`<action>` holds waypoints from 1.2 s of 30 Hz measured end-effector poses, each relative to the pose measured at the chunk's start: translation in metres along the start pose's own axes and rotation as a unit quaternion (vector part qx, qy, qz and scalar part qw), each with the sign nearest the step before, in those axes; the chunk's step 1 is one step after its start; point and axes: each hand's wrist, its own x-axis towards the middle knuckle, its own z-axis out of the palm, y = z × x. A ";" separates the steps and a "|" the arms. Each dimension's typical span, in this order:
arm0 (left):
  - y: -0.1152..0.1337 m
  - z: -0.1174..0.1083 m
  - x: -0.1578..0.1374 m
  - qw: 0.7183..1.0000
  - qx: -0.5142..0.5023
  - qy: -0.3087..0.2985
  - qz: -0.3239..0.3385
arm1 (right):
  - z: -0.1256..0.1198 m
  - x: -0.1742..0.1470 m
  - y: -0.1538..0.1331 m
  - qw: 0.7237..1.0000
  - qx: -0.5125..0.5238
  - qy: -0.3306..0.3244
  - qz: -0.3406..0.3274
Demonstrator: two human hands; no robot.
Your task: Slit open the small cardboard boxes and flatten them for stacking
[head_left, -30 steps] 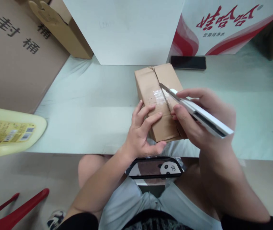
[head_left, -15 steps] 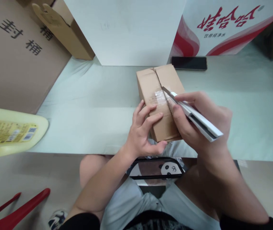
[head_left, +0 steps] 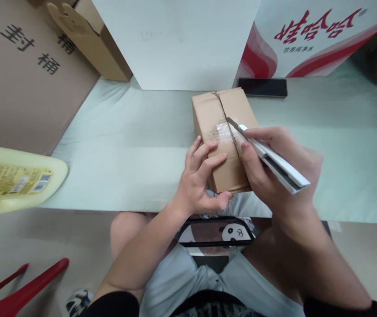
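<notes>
A small brown cardboard box [head_left: 208,110] sits on the pale green table cover near its front edge. A dark seam crosses its top, with a strip of clear tape [head_left: 222,131] over the middle. My left hand [head_left: 198,178] grips the box's near left corner, fingers on the top and thumb at the near side. Closed around a white utility knife [head_left: 282,169], my right hand [head_left: 274,163] is over the box's right side. The knife's blade tip touches the seam just beyond the tape.
Behind the box stand a white carton [head_left: 178,44], a red-and-white carton [head_left: 307,44] and a black phone [head_left: 263,87]. At left are a large brown carton [head_left: 26,97], an open cardboard box [head_left: 105,53] and a yellow bottle [head_left: 20,180]. The table's front edge runs above my lap.
The whole view has shifted slightly. The box sits slightly further right in the picture, with the knife still at the seam and both hands keeping their grip.
</notes>
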 end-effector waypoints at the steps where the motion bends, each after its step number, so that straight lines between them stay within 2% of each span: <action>1: 0.000 -0.001 0.000 1.000 0.004 -0.004 0.000 | 0.000 0.000 0.000 1.000 -0.006 0.004 0.007; 5: 0.001 -0.005 0.001 1.000 0.012 -0.028 0.003 | -0.002 -0.001 0.001 0.999 -0.014 0.029 0.008; 9: 0.001 -0.008 0.003 1.000 0.002 -0.023 0.017 | 0.000 0.000 0.003 0.999 0.001 0.027 -0.018; 15: 0.001 -0.008 0.003 1.000 0.000 -0.010 0.028 | 0.007 0.002 0.008 0.992 -0.001 0.088 -0.090; 28: 0.000 -0.007 0.002 1.000 -0.008 -0.015 0.026 | 0.010 0.000 0.006 0.996 -0.041 0.054 -0.051; 36: 0.001 -0.007 0.002 1.000 -0.004 -0.011 0.024 | 0.006 0.003 0.009 0.998 0.000 0.040 -0.054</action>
